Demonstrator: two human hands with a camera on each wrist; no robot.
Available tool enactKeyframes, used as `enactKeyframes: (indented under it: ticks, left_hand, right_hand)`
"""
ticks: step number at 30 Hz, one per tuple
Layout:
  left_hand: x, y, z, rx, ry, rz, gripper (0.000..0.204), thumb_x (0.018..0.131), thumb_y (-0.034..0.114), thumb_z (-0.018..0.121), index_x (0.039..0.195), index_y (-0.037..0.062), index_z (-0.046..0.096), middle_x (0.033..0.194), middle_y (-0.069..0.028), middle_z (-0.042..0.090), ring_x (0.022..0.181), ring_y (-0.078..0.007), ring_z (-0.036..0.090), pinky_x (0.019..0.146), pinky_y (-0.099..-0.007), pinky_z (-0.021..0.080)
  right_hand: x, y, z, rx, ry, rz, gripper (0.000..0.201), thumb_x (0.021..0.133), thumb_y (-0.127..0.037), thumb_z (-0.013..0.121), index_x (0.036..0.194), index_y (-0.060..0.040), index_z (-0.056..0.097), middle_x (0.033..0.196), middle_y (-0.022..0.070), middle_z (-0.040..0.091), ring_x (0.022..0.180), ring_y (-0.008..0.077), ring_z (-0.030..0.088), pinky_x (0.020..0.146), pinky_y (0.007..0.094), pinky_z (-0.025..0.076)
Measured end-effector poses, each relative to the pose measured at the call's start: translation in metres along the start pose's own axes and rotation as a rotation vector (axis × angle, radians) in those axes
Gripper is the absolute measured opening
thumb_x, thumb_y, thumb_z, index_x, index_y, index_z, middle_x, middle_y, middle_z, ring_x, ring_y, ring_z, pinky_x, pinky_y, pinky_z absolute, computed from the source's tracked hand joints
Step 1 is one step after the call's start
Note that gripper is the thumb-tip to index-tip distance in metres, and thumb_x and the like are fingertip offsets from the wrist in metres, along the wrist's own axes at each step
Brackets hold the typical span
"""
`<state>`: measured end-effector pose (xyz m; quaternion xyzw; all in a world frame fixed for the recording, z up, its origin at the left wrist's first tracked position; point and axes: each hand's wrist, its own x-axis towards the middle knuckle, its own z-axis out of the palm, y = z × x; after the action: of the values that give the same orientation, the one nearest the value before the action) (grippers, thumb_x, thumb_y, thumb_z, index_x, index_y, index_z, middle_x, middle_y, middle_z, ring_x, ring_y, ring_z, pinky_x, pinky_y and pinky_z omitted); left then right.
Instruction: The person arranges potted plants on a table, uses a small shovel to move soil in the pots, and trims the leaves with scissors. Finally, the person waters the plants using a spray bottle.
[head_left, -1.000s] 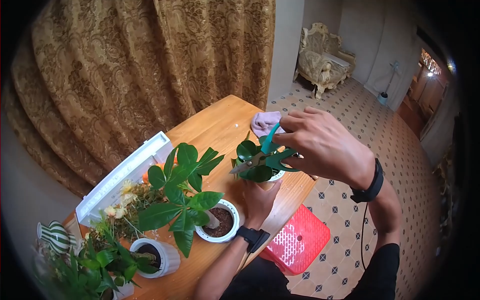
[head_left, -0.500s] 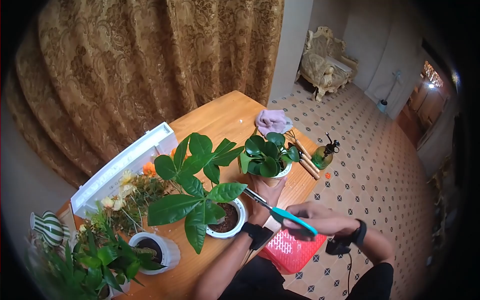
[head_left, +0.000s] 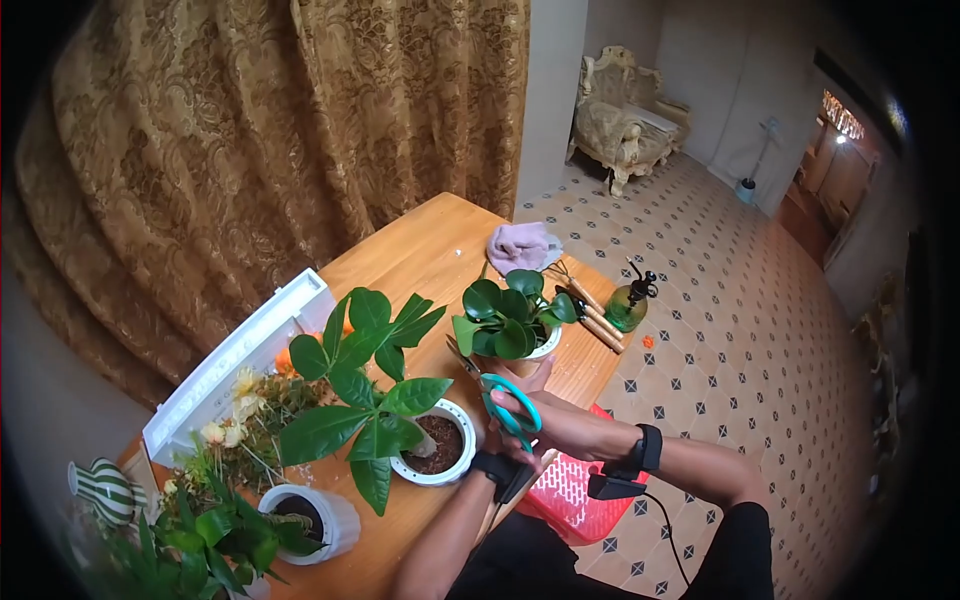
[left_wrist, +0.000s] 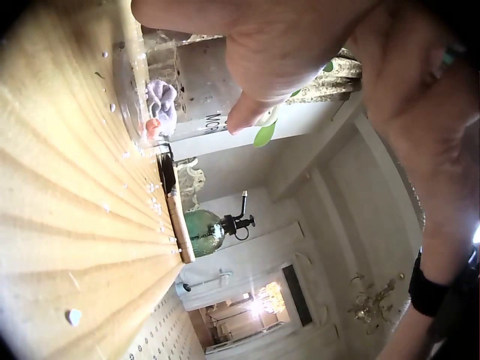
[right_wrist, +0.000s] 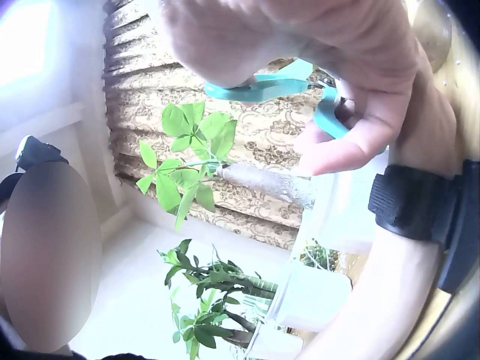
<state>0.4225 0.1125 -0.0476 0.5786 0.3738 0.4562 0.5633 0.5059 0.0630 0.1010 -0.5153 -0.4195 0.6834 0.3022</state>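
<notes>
A small potted plant with round dark leaves (head_left: 512, 318) stands near the table's right side. My left hand (head_left: 532, 376) is around the lower part of its pot (head_left: 543, 346); in the left wrist view the thumb and fingers curl about the pot's side. Scissors with teal handles (head_left: 530, 402) are in my right hand (head_left: 565, 428), just above the left wrist. Their blades point up and away, toward the round leaves. In the right wrist view, fingers pass through the teal handle loops (right_wrist: 259, 91).
Left of the hands stands a white pot (head_left: 466, 462) with a broad-leaved plant (head_left: 375, 400). More plants and dried flowers (head_left: 235, 425) lie beyond. Wooden-handled tools (head_left: 600, 325), a green spray bottle (head_left: 625, 308) and a lilac cloth (head_left: 522, 245) are past the small pot. A red stool (head_left: 575, 505) stands below.
The scissors first were over the round leaves in my raised right hand. They came down toward me, then moved left over my left wrist. My left hand stays at the pot.
</notes>
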Motion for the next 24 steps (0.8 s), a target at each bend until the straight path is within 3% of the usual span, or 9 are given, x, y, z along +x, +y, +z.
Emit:
enactKeyframes:
  ticks: [6, 12, 16, 24]
  left_hand:
    - [-0.003, -0.002, -0.002, 0.020, -0.012, -0.005, 0.081, 0.074, 0.030, 0.089, 0.133, -0.0034, 0.044, 0.126, -0.0249, 0.055, 0.116, -0.0396, 0.055, 0.101, -0.0467, 0.044]
    - [-0.003, -0.002, -0.003, 0.059, 0.010, 0.016, 0.080, 0.074, 0.030, 0.089, 0.133, -0.0033, 0.045, 0.126, -0.0249, 0.055, 0.116, -0.0395, 0.055, 0.100, -0.0467, 0.044]
    - [0.001, 0.004, -0.006, 0.107, 0.050, 0.061, 0.080, 0.074, 0.030, 0.089, 0.132, -0.0033, 0.045, 0.126, -0.0248, 0.055, 0.115, -0.0395, 0.056, 0.100, -0.0467, 0.044]
    - [0.009, 0.013, -0.004, 0.188, 0.110, 0.137, 0.079, 0.074, 0.030, 0.089, 0.132, -0.0033, 0.045, 0.125, -0.0248, 0.055, 0.115, -0.0395, 0.056, 0.100, -0.0467, 0.044]
  right_hand:
    - [-0.011, -0.002, 0.002, -0.043, -0.004, 0.043, 0.062, 0.094, -0.070, 0.052, 0.090, -0.0079, 0.052, 0.071, 0.0021, 0.052, 0.059, 0.0115, 0.058, 0.050, 0.0258, 0.051]
    - [-0.016, -0.001, 0.009, -0.059, -0.019, -0.125, 0.048, 0.100, -0.052, 0.057, 0.091, -0.0057, 0.050, 0.068, 0.0028, 0.057, 0.056, 0.0089, 0.061, 0.046, 0.0219, 0.052]
    - [0.001, 0.017, 0.006, -0.120, 0.010, -0.146, 0.051, 0.100, -0.054, 0.056, 0.092, -0.0041, 0.051, 0.068, 0.0036, 0.058, 0.052, 0.0098, 0.062, 0.046, 0.0219, 0.051]
    - [0.022, 0.010, 0.011, -0.112, 0.078, -0.145, 0.056, 0.099, -0.056, 0.057, 0.084, -0.0016, 0.055, 0.062, 0.0042, 0.058, 0.046, 0.0115, 0.060, 0.040, 0.0196, 0.049]
